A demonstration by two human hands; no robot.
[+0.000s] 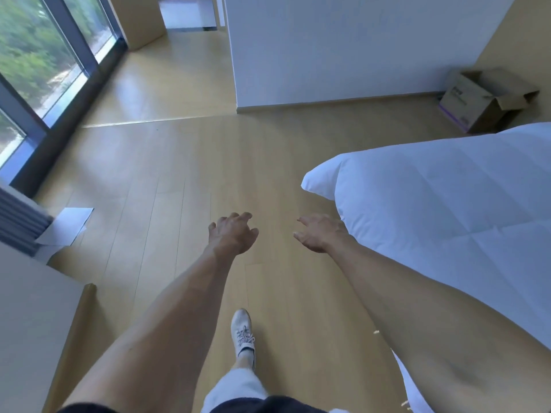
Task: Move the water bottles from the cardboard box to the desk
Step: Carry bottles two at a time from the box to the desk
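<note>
From the head view, the cardboard box sits on the floor beyond the bed, flaps open; its bottles are hidden. The left hand and right hand, well short of the box, hang loosely curled and empty. Filled bottles are likely heavy, smooth and slightly squashy; grip mid-body.

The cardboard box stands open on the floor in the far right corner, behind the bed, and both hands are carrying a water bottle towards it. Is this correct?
Not quite: the head view shows the left hand and right hand holding nothing. The cardboard box does stand open on the floor beyond the bed.
</note>
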